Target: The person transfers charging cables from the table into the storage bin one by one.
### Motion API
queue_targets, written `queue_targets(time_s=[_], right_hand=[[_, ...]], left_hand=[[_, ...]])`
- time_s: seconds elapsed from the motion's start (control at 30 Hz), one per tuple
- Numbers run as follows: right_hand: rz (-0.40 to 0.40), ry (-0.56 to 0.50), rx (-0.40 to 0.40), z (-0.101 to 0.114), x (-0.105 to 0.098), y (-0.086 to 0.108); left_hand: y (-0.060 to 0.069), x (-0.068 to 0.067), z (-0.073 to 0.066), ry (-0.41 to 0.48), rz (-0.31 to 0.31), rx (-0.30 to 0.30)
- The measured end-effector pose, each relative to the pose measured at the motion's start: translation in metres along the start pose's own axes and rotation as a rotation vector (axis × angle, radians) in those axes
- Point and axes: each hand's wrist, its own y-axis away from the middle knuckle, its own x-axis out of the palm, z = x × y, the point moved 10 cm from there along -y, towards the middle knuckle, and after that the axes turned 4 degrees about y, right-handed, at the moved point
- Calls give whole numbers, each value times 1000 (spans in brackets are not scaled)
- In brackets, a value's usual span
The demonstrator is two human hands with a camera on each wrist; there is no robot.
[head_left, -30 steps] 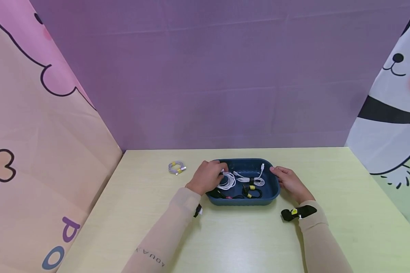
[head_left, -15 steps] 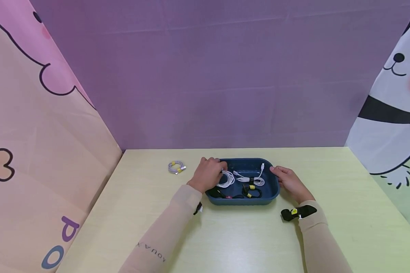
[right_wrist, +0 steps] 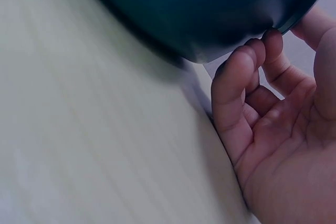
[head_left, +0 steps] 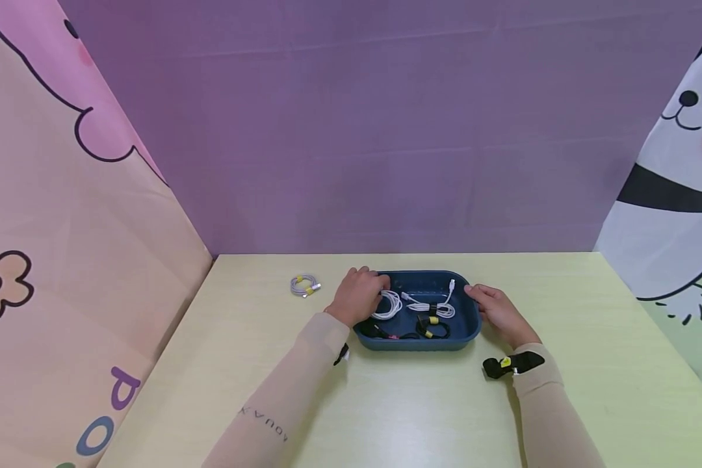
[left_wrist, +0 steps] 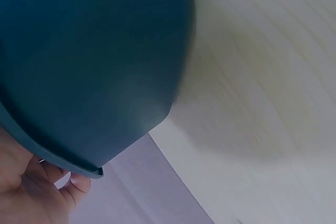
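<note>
A dark blue plastic bin (head_left: 421,346) sits on the table between my hands. My left hand (head_left: 358,297) grips its left rim; in the left wrist view, fingers (left_wrist: 79,182) curl at the rim's edge. At the opposite end, my right hand (head_left: 499,314) pinches the right rim, with fingers (right_wrist: 231,87) bent against the underside in the right wrist view. Inside lie a coiled white cable (head_left: 393,304), partly hidden by the left hand, a white cable with a black strap (head_left: 444,311), a black cable with yellow ties (head_left: 442,329) and another black cable (head_left: 408,336).
A grey coiled cable with yellow ties (head_left: 304,286) lies on the table left of the bin. The pale wooden table (head_left: 409,409) ends at a purple backdrop (head_left: 351,143). Printed cloths stand at the left and right sides.
My left hand has shifted slightly toward the back along the bin's left side, and the white coil near it has moved a little. The right hand keeps its place on the rim.
</note>
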Motion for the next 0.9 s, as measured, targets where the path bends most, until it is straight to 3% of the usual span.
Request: queue_targets(time_s=[0.47,0.9], right_hand=[[-15,9,-7,1,-1,1],[-21,49,7,1,-2,-1]], left_hand=[[-7,9,4,-33,68,-19],[-10,16,5,-113,76,-6]])
